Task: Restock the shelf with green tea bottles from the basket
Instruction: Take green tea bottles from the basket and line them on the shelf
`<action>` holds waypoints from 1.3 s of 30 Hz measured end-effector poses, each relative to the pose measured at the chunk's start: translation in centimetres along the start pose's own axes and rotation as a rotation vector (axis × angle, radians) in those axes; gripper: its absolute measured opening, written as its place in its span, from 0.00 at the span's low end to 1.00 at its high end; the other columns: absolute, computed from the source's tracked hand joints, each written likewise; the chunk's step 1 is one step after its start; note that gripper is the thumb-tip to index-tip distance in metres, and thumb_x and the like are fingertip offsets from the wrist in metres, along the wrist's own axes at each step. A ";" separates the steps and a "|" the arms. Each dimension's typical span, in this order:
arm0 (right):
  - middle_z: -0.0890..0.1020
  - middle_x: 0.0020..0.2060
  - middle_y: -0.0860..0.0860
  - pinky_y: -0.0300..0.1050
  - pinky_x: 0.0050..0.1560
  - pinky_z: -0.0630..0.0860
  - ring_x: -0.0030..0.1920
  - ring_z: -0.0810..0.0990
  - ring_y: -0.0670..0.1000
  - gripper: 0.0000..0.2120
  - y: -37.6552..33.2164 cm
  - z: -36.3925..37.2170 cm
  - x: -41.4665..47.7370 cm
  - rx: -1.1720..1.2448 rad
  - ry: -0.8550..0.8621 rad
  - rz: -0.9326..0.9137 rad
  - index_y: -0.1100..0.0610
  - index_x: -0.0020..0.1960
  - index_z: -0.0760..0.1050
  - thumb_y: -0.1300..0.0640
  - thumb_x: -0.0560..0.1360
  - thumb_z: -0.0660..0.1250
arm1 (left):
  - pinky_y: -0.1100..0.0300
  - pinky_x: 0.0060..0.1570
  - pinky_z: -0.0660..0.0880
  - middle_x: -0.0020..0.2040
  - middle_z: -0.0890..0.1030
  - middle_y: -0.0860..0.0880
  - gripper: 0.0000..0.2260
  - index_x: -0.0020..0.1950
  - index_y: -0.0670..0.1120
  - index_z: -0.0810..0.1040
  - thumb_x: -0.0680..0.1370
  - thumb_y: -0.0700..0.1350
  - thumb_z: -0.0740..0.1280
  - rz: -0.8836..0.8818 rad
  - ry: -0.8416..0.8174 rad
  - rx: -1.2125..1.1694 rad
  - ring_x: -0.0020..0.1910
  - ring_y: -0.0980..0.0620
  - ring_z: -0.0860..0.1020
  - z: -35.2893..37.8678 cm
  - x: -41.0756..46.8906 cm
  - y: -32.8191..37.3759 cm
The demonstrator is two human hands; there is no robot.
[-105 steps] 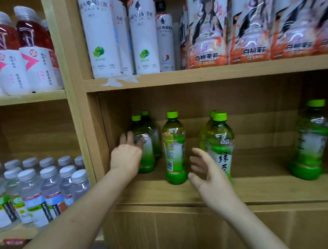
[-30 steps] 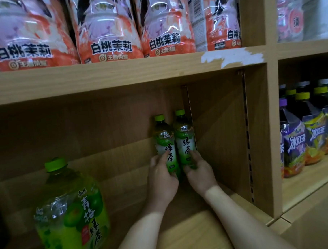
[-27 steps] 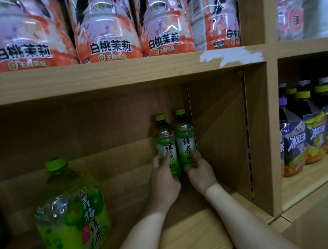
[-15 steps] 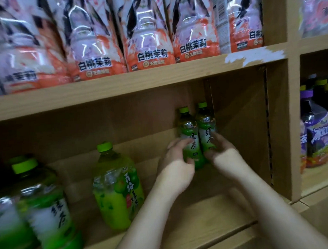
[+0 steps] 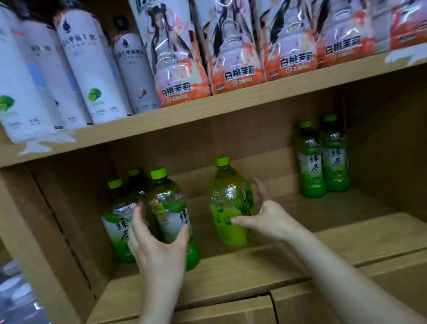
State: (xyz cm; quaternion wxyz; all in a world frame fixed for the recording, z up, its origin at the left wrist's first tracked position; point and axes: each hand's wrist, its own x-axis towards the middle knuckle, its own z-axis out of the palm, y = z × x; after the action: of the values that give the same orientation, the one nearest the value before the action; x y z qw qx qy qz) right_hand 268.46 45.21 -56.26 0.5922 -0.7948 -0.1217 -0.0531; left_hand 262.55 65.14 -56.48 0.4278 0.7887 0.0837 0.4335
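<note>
Head camera view, tilted and looking slightly up at a wooden shelf unit (image 5: 205, 108). Its upper board carries a row of tall white bottles (image 5: 91, 69) on the left and orange-and-white peach-labelled bottles (image 5: 237, 50) on the right. Beneath it, the lower shelf (image 5: 236, 271) holds green-capped drinks in three spots. At the left, three stand close together: a front green tea bottle (image 5: 169, 205) near the shelf edge, with two rear bottles (image 5: 117, 215) just behind it and to its left. Near the middle stands a lighter yellow-green bottle (image 5: 227, 203), upright and apart from the others. In the back right corner, a pair of green tea bottles (image 5: 310, 162) stands side by side, touching, labels facing out. The left hand (image 5: 157, 247) wraps the lower part of the front green tea bottle, thumb on its right side, fingers on its left against the neighbouring bottle. The right hand (image 5: 268, 218) holds the yellow-green bottle, thumb tip on its front and fingers curving round its right side. Both held bottles stand on the shelf. At the bottom left corner are blurred clear bottles (image 5: 15, 305) with pale caps.
</note>
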 end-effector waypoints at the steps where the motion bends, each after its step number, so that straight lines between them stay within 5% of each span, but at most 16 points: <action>1: 0.72 0.67 0.50 0.33 0.56 0.70 0.63 0.72 0.47 0.53 0.1 0.6 0.4 0.001 0.018 -0.011 0.46 0.77 0.43 0.57 0.66 0.78 | 0.49 0.69 0.62 0.71 0.66 0.46 0.42 0.74 0.50 0.57 0.67 0.44 0.77 -0.063 -0.044 -0.022 0.70 0.45 0.64 -0.1 0.5 -0.3; 5: 0.69 0.67 0.48 0.43 0.67 0.67 0.65 0.69 0.46 0.56 0.5 2.6 2.0 0.085 0.103 -0.073 0.47 0.76 0.50 0.65 0.60 0.80 | 0.51 0.61 0.72 0.57 0.79 0.50 0.33 0.69 0.49 0.65 0.68 0.46 0.77 -0.252 -0.263 -0.132 0.58 0.47 0.77 0.7 2.3 -2.5; 8: 0.67 0.68 0.53 0.53 0.69 0.68 0.69 0.68 0.55 0.60 0.7 4.1 3.0 -0.013 0.220 -0.041 0.43 0.75 0.52 0.57 0.54 0.84 | 0.53 0.51 0.77 0.46 0.84 0.49 0.20 0.57 0.49 0.71 0.69 0.47 0.75 -0.250 -0.341 -0.096 0.46 0.48 0.82 0.9 2.7 -3.4; 11: 0.62 0.69 0.58 0.55 0.67 0.66 0.69 0.64 0.61 0.60 0.3 6.0 4.3 -0.185 0.335 0.045 0.41 0.75 0.48 0.49 0.55 0.83 | 0.58 0.49 0.75 0.48 0.83 0.50 0.16 0.55 0.52 0.70 0.72 0.46 0.73 -0.226 -0.415 -0.113 0.46 0.52 0.81 1.0 2.5 -3.6; 14: 0.61 0.68 0.59 0.53 0.68 0.65 0.68 0.65 0.63 0.55 0.5 7.2 6.1 -0.129 0.335 0.032 0.41 0.76 0.48 0.53 0.61 0.81 | 0.51 0.56 0.76 0.53 0.81 0.48 0.13 0.50 0.59 0.72 0.71 0.49 0.73 -0.217 -0.426 -0.137 0.51 0.50 0.80 1.7 2.7 -4.5; 18: 0.65 0.66 0.60 0.47 0.67 0.66 0.67 0.68 0.61 0.45 1.7 8.3 8.2 -0.086 0.320 -0.010 0.47 0.76 0.54 0.63 0.68 0.75 | 0.50 0.58 0.76 0.53 0.82 0.51 0.14 0.52 0.59 0.72 0.72 0.46 0.73 -0.226 -0.462 -0.199 0.52 0.52 0.80 2.7 3.5 -5.1; 25: 0.72 0.58 0.58 0.48 0.58 0.73 0.57 0.76 0.60 0.32 2.4 9.1 11.2 -0.155 0.363 -0.001 0.52 0.66 0.69 0.54 0.65 0.78 | 0.48 0.59 0.76 0.54 0.83 0.52 0.24 0.60 0.53 0.75 0.65 0.54 0.71 -0.209 -0.435 -0.239 0.55 0.52 0.80 4.7 4.4 -6.3; 30: 0.79 0.58 0.54 0.53 0.59 0.76 0.54 0.79 0.54 0.18 1.4 7.7 10.3 0.064 0.145 0.087 0.49 0.54 0.73 0.59 0.68 0.75 | 0.48 0.57 0.77 0.52 0.84 0.51 0.20 0.59 0.51 0.76 0.69 0.47 0.74 -0.194 -0.468 -0.202 0.52 0.51 0.81 5.1 4.6 -6.1; 36: 0.79 0.52 0.44 0.43 0.42 0.82 0.53 0.79 0.45 0.20 -1.3 1.8 3.0 0.260 -0.148 0.069 0.43 0.61 0.67 0.52 0.73 0.71 | 0.46 0.55 0.77 0.54 0.82 0.49 0.21 0.50 0.60 0.68 0.64 0.52 0.75 -0.152 -0.550 -0.151 0.53 0.49 0.80 7.9 2.9 -3.0; 39: 0.81 0.52 0.48 0.51 0.45 0.83 0.52 0.81 0.48 0.25 0.0 -0.4 0.7 0.137 0.070 0.011 0.48 0.63 0.68 0.57 0.70 0.74 | 0.47 0.52 0.77 0.53 0.82 0.49 0.21 0.50 0.60 0.67 0.66 0.50 0.74 -0.092 -0.630 -0.142 0.51 0.49 0.81 10.5 0.5 -0.7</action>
State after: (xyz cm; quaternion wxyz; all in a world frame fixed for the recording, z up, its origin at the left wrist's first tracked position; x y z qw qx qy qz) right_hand 269.20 44.97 -56.02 0.6492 -0.7509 -0.1000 -0.0691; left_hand 270.95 59.49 -59.41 0.5057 0.8477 -0.0477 0.1528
